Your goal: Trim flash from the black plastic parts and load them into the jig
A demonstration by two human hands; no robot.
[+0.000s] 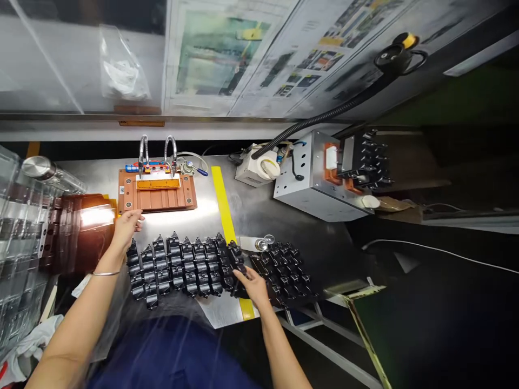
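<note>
Black parts (188, 256) lie in close rows on the worktop (263, 213), probably for easy reach; the right hand (255, 286) touches them, the left hand (126, 226) curls just beside the brown fixture (158, 200), and whether either grip is clamped on anything I cannot tell

glare on steel table (207, 201), right side dark, edges stretched

A metal bench (267, 212) is carrying rows of black parts (190, 265) along its near edge, and a second black cluster (286, 270) is sitting toward the near right corner. A yellow strip (223, 200) is crossing the surface from far to near, with a brown fixture (156, 201) lying left of it, while a white unit (253, 175) and grey box (304, 189) are standing toward the far right corner.
</note>
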